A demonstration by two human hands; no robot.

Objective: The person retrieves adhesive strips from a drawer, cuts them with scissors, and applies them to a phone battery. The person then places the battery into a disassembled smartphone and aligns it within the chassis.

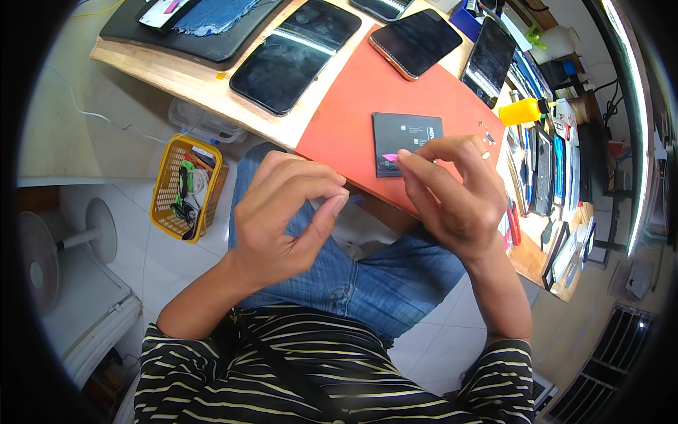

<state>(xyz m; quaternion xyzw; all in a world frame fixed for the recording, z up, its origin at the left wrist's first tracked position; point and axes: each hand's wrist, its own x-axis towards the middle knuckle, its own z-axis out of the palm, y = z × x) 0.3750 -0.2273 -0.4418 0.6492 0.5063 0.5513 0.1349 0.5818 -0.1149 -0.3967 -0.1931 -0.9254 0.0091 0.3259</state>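
Observation:
A flat black phone battery [409,131] with pale print lies on the orange-red mat [339,127], close to the table's front edge. A small pink strip [389,157] shows over its lower left part, right beside the fingertips of my right hand [459,191]. These fingertips are pinched together; I cannot tell whether the strip is between them. My left hand [286,212] hangs in front of the table edge, above my lap. Its thumb and index finger meet in a pinch, and anything between them is too small to make out.
Several dark phones lie around the mat, including a large one [296,53] and an orange-edged one [415,44]. A yellow bottle [521,112] and tools crowd the right side. Tiny parts [487,134] lie near it. A yellow basket [162,205] stands on the floor at left.

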